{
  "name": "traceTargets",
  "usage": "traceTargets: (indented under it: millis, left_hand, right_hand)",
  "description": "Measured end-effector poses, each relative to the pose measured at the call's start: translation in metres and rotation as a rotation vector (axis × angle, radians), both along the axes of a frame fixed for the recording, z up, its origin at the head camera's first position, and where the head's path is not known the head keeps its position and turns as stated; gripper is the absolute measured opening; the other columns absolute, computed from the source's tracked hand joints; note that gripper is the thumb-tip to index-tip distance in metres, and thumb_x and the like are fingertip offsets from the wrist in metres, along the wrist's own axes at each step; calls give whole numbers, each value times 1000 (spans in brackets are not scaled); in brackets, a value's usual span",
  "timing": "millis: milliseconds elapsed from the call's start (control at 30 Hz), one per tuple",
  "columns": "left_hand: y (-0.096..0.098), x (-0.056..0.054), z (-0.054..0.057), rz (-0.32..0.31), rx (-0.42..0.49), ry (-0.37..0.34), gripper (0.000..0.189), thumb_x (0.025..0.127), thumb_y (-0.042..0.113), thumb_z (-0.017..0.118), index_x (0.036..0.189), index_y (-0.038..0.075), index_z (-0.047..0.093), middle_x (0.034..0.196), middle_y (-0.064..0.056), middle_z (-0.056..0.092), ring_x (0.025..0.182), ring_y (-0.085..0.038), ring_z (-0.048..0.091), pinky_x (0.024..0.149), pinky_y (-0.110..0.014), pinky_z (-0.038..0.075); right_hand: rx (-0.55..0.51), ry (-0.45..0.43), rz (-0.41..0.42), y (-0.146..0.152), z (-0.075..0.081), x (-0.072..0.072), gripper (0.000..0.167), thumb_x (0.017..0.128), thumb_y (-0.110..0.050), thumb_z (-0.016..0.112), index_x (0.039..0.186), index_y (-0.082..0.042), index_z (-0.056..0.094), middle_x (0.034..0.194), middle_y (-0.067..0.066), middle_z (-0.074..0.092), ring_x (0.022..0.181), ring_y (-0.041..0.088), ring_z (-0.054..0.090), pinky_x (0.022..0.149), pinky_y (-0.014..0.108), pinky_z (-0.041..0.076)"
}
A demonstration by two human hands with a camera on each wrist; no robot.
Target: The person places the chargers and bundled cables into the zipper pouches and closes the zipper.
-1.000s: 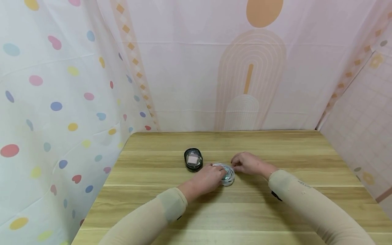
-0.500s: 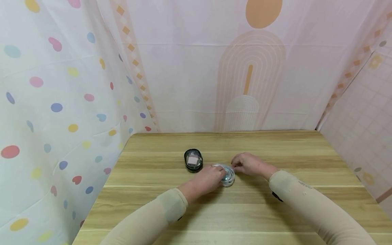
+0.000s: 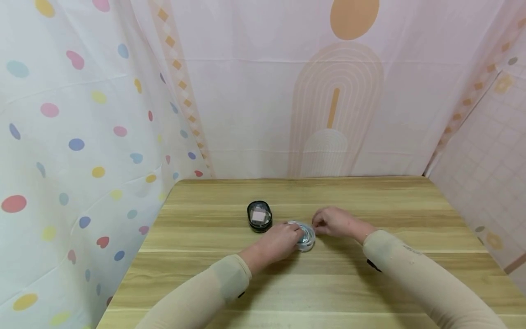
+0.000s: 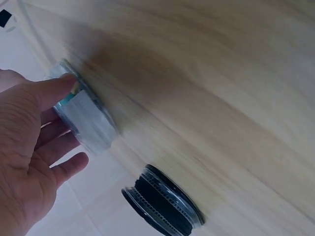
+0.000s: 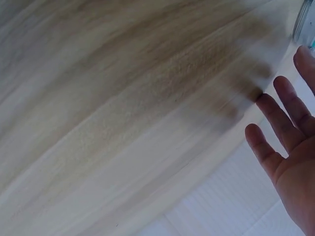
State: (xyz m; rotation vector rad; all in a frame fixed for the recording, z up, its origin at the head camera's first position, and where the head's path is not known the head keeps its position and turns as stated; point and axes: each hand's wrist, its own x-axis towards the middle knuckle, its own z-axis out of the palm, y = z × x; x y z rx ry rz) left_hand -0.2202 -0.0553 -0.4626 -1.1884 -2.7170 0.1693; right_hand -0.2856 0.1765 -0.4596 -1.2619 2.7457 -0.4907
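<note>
My left hand (image 3: 279, 240) grips a small clear oval case (image 3: 306, 242), thumb on one face and fingers behind it. In the left wrist view, something teal and a whitish patch show through the clear case (image 4: 88, 120). At its right edge, the thumb and index finger of my right hand (image 3: 337, 221) come together and pinch the rim. What exactly lies between these fingertips is too small to make out. The other fingers of the right hand (image 5: 290, 128) are spread loosely. Left of the clear case stands a black-rimmed oval case (image 3: 260, 224) with a pale block inside.
Both cases are on a wood-grain table (image 3: 370, 292). A patterned cloth (image 3: 246, 114) hangs behind the table's far edge, and a dotted cloth (image 3: 102, 205) hangs along the left side.
My right hand has shifted very slightly to the right at the clear case's edge. The left hand keeps its grip, and the black-rimmed case stays in place.
</note>
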Motion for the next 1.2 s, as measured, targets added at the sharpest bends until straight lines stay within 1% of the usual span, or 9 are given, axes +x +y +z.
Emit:
traceTargets:
  millis: [67,100,200,300,433,600,800,1000,1200]
  left_hand:
    - [1,1,0,-4,-15,12,27,100,29,75,123,14,74,121,-2,76,114,-16,73,107,-38,58]
    - [1,1,-1,-5,-19,17,28,100,30,74,123,15,73,120,-2,75,113,-16,73,106,-37,58]
    - [2,4,-2,3,-12,30,33,102,36,72,128,15,71,119,-2,73,109,-17,72,96,-34,61]
    - [4,7,-5,19,7,48,36,103,37,71,131,14,70,121,-3,73,107,-17,73,90,-32,63]
    - [6,8,-6,35,12,75,38,102,36,73,132,12,71,125,-3,73,112,-16,73,96,-30,62]
    - [7,8,-8,56,10,62,38,101,35,75,130,12,71,125,-2,74,114,-16,73,100,-31,61]
    - [9,7,-7,70,23,34,36,101,33,75,129,12,72,124,-2,75,114,-17,74,100,-32,61]
    - [9,7,-4,88,31,6,36,100,33,77,129,12,72,123,-2,76,114,-18,74,98,-32,61]
    - [8,6,-6,74,13,7,38,100,35,76,131,13,71,125,-1,75,114,-18,74,99,-33,60]
  right_hand:
    - [9,12,-30,-2,0,-1,6,95,-14,81,90,-16,81,95,-4,79,86,5,69,78,27,61]
    - [15,25,-43,-3,1,-1,6,95,-14,81,89,-17,81,93,-5,79,85,5,69,78,28,61]
    - [34,72,-72,-7,0,-1,8,94,-15,82,87,-19,80,89,-7,78,82,4,69,77,29,60]
    - [42,114,-73,-9,-1,-1,10,93,-14,82,85,-19,80,88,-7,78,80,5,69,76,30,60]
    - [33,141,-63,-8,-2,-2,11,93,-11,82,85,-19,80,89,-7,79,83,8,72,77,31,62]
    - [22,132,-42,-7,-2,-4,11,93,-9,81,87,-18,80,92,-5,80,87,10,74,80,33,62]
    - [8,138,-9,-5,0,-5,11,93,-8,82,87,-18,80,94,-3,80,89,12,74,81,33,63]
    - [-9,64,20,1,3,-5,9,91,-11,84,85,-17,79,91,-5,79,85,6,70,77,27,60]
    - [-10,15,-13,3,3,-4,7,93,-14,83,87,-17,81,89,-6,79,81,1,67,75,26,60]
